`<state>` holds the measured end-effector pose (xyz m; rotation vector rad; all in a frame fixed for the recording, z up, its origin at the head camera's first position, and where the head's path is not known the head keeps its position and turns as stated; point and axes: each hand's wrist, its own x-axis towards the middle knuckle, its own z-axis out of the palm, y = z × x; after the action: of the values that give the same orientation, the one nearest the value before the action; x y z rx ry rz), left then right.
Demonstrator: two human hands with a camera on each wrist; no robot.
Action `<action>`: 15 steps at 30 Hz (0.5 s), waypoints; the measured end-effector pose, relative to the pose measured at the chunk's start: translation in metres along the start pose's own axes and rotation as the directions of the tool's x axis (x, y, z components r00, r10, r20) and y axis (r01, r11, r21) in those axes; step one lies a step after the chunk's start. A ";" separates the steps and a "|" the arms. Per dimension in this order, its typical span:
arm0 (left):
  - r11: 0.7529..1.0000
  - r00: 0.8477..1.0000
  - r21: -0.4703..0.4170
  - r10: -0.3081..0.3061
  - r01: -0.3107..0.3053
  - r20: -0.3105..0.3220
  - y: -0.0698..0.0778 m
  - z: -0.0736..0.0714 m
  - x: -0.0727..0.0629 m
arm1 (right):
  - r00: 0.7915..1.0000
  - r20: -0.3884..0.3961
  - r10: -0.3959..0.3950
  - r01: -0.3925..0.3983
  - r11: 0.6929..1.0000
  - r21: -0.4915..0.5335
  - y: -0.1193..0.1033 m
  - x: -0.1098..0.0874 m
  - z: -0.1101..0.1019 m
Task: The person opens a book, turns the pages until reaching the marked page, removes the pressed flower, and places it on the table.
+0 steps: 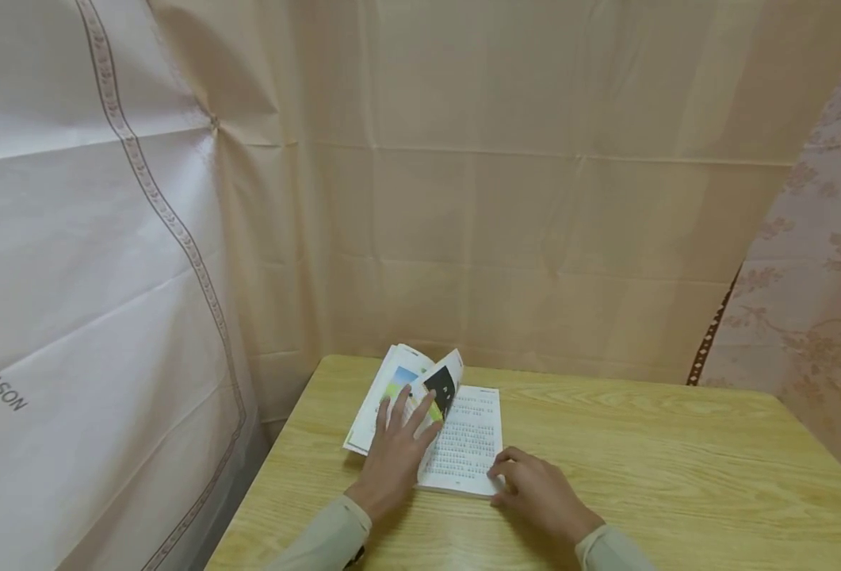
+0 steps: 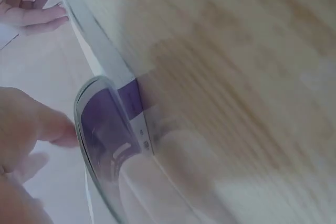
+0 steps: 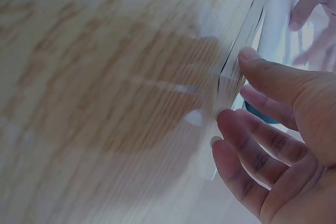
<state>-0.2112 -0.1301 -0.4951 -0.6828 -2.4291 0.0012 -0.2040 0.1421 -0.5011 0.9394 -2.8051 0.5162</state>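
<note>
Book (image 1: 460,444), open, pictures (image 1: 439,386) partly hidden; print (image 1: 467,455) illegible

The person's left hand (image 1: 397,446) lies back upward, fingers spread and nearly straight, pointing forward. The right hand (image 1: 537,488), turned inward, bends its fingers, with the thumb near them. Both forearms (image 1: 326,538) angle toward each other, the hands well apart.

book (image 1: 463,452): white pages (image 1: 488,398), dark print; blue-green picture (image 1: 400,382) left, black-yellow picture (image 1: 438,386) right | table (image 1: 620,444): yellowish wood grain | far curtain (image 1: 520,206): beige | left curtain (image 1: 99,277): white, brown patterned band (image 1: 150,189) | right curtain (image 1: 812,293): pinkish, brown florals | 2 sleeves (image 1: 330,531): pale grey-beige
</note>
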 end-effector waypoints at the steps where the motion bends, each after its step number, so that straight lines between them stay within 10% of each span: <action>1: 0.999 0.999 0.021 0.027 -0.028 0.027 0.000 0.000 0.000 | 1.000 -0.001 -0.003 0.003 1.000 -0.002 0.000 0.000 0.000; 7: 0.996 0.985 0.036 0.074 -0.081 0.153 0.003 -0.004 -0.006 | 1.000 -0.005 -0.025 0.025 1.000 0.000 0.001 0.000 -0.001; 15: 1.000 0.991 0.013 0.009 -0.011 0.137 0.002 -0.007 -0.004 | 1.000 0.029 0.002 -0.003 1.000 0.014 0.003 0.003 -0.002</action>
<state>-0.2034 -0.1311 -0.4915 -0.7092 -2.5544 0.0712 -0.2079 0.1438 -0.4997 0.9538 -2.8319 0.5270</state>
